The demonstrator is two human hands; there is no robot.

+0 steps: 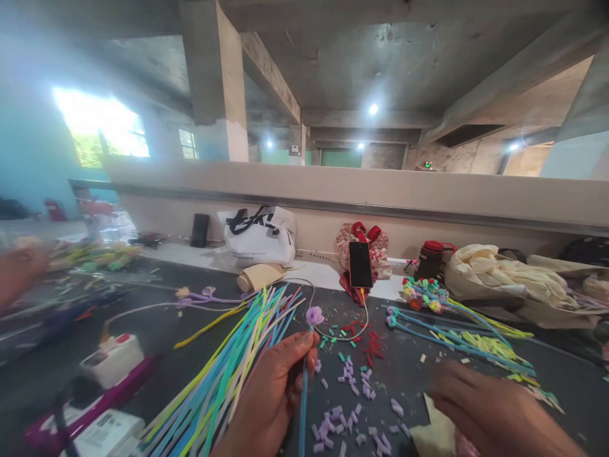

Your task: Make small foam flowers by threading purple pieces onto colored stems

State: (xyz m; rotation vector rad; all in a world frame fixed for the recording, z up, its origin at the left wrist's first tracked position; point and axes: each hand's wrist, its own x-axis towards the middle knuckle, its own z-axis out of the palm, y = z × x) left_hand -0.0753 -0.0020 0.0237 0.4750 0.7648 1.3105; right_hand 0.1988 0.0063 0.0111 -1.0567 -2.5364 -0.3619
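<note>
Pinched between the thumb and fingers of my left hand (283,381) is a blue pipe cleaner stem (303,412). A small purple pipe cleaner flower (314,316) tops the stem, just above my fingertips. My right hand (476,397) is at the lower right, smeared by motion, so its fingers cannot be made out. Beneath it shows a beige scrap of paper or cloth (434,428). Short purple pipe cleaner pieces (335,422) lie scattered between my hands. Left of my left hand, long multicoloured pipe cleaners (223,362) are fanned out.
Red cut pieces (375,346) lie beyond the purple ones. A phone (360,265) on a cable leans at the back. Finished flower stems (423,295) rest at right. A power strip (90,406) sits at lower left. Another person's hand (19,271) appears far left.
</note>
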